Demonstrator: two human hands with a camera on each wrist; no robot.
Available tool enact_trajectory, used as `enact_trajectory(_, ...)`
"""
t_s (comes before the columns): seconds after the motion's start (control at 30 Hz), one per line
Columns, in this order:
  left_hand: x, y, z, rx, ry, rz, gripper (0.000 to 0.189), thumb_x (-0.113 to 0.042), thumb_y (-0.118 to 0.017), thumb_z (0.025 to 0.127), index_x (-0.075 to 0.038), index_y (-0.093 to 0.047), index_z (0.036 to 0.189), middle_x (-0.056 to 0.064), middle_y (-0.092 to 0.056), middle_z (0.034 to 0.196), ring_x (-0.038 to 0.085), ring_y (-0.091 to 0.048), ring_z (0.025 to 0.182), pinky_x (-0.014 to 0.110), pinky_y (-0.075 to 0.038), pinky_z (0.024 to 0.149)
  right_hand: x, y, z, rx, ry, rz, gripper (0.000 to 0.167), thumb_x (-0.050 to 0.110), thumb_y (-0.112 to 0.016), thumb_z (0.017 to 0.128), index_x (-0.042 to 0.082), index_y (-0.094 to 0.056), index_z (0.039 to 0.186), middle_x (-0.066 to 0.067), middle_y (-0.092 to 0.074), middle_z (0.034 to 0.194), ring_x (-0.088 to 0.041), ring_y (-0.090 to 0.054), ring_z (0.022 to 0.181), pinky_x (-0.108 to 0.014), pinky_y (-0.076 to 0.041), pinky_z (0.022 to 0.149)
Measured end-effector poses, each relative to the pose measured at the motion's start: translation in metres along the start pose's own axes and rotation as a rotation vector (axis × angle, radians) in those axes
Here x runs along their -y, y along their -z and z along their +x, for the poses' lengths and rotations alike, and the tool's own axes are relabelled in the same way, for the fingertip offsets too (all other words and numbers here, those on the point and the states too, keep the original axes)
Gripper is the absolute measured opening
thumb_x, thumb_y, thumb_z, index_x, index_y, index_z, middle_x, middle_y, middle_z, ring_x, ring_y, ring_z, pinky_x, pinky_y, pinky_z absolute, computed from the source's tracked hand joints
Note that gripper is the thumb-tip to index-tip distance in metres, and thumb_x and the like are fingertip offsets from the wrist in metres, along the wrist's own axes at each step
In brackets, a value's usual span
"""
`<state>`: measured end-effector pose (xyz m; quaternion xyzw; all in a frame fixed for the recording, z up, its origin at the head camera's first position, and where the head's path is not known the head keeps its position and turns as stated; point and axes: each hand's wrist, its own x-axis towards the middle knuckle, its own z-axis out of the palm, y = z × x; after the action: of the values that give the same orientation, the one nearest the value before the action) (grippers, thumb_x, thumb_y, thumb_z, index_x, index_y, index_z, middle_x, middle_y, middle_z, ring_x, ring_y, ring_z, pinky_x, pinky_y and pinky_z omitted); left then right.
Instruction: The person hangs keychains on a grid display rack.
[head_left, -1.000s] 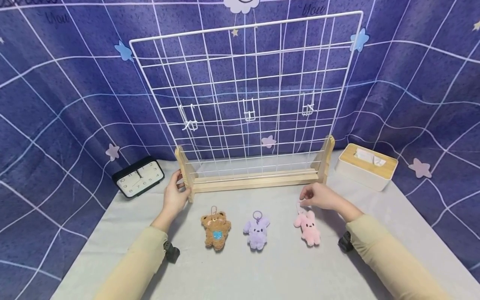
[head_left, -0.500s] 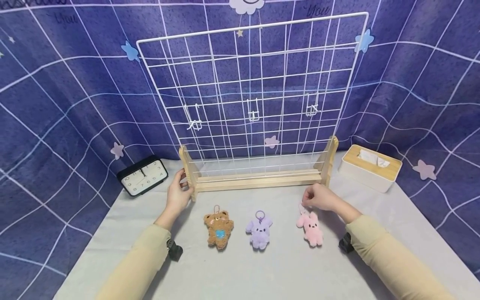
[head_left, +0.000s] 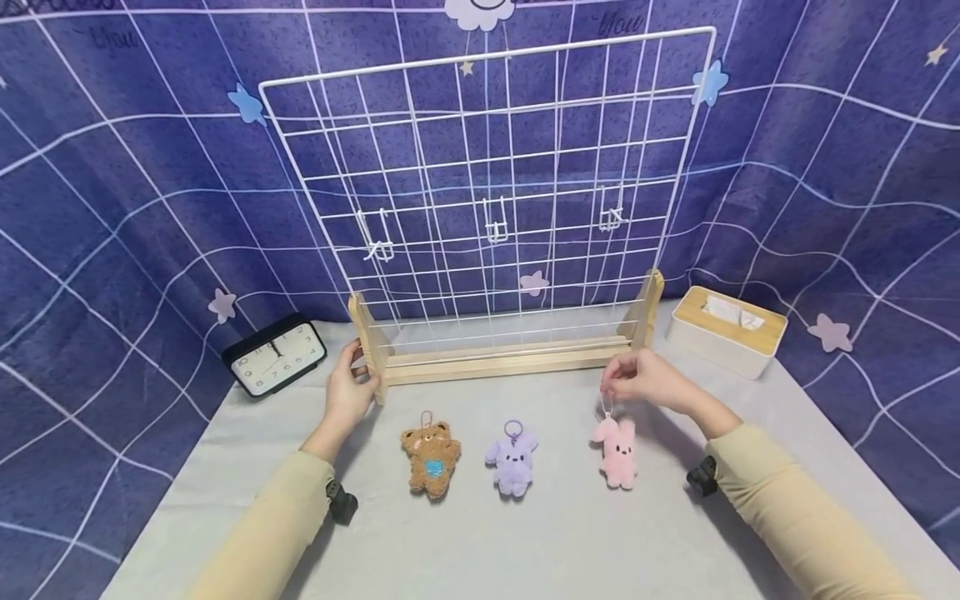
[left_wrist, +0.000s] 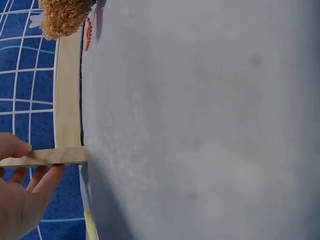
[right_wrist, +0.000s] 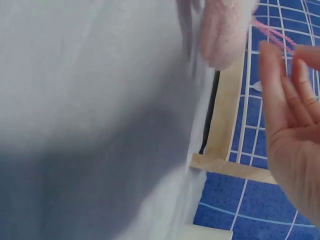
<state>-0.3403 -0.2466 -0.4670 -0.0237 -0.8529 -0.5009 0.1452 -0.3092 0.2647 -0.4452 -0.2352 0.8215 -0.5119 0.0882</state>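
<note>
At the right, my right hand [head_left: 647,380] pinches the cord loop of a pink bunny plush keychain [head_left: 618,454] between thumb and fingers. The pink cord [right_wrist: 272,34] runs taut from the fingertips in the right wrist view. The bunny hangs nearly upright below the hand; whether its feet touch the table, I cannot tell. My left hand [head_left: 349,392] grips the wooden end piece [left_wrist: 50,156] of the grid rack, thumb on one side and fingers on the other. A brown bear plush [head_left: 431,458] and a purple plush [head_left: 513,462] lie on the table between the hands.
A white wire grid [head_left: 487,57] stands in a wooden base [head_left: 487,367], bearing a left hook [head_left: 382,250], a middle hook [head_left: 497,232] and a right hook [head_left: 611,220]. A black clock [head_left: 277,354] stands left, a tissue box [head_left: 726,333] right.
My right hand has risen slightly with the cord, and the pink bunny has swung from a tilted to a nearly upright pose. The left hand keeps its grip on the rack.
</note>
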Motion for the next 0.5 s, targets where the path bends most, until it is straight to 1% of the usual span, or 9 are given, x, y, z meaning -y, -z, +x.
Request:
enact_trajectory(0.07,0.000,0.001,0.000,0.003,0.000,0.005,0.075,0.011,-0.063,0.086,-0.004,-0.037,0.155,0.025,-0.047,0.150,0.047,-0.060,0.120,0.051,-0.054,0.101,0.002,0.002,0.000,-0.003,-0.002,0.048,0.011,-0.006,-0.063,0.089,-0.010,-0.069,0.098,-0.018,-0.073,0.089,-0.020,-0.072,0.080,-0.031,-0.064,0.076)
enact_trajectory(0.2,-0.002,0.002,0.001,-0.002,-0.003,0.015,0.075,0.011,-0.063,0.085,-0.003,-0.037,0.154,0.026,-0.047,0.150,0.047,-0.060,0.120,0.052,-0.055,0.100,0.005,0.005,0.000,0.005,-0.005,0.117,0.014,-0.006,-0.061,0.092,-0.014,-0.066,0.103,-0.018,-0.073,0.090,-0.017,-0.072,0.080,-0.034,-0.064,0.078)
enact_trajectory(0.33,-0.003,0.001,0.000,-0.003,-0.007,0.026,0.074,0.011,-0.063,0.086,-0.003,-0.038,0.154,0.026,-0.047,0.149,0.047,-0.060,0.120,0.052,-0.054,0.100,0.013,0.008,0.000,-0.007,0.000,0.145,0.017,-0.004,-0.062,0.094,-0.017,-0.063,0.104,-0.017,-0.072,0.090,-0.014,-0.071,0.079,-0.034,-0.065,0.075)
enact_trajectory(0.5,-0.005,0.000,-0.001,0.000,-0.006,0.035,0.074,0.010,-0.063,0.086,-0.003,-0.037,0.154,0.026,-0.047,0.149,0.047,-0.060,0.120,0.052,-0.054,0.100,0.029,0.013,0.001,-0.032,0.037,0.162,0.015,-0.003,-0.064,0.094,-0.016,-0.063,0.102,-0.013,-0.073,0.087,-0.015,-0.071,0.078,-0.036,-0.065,0.074)
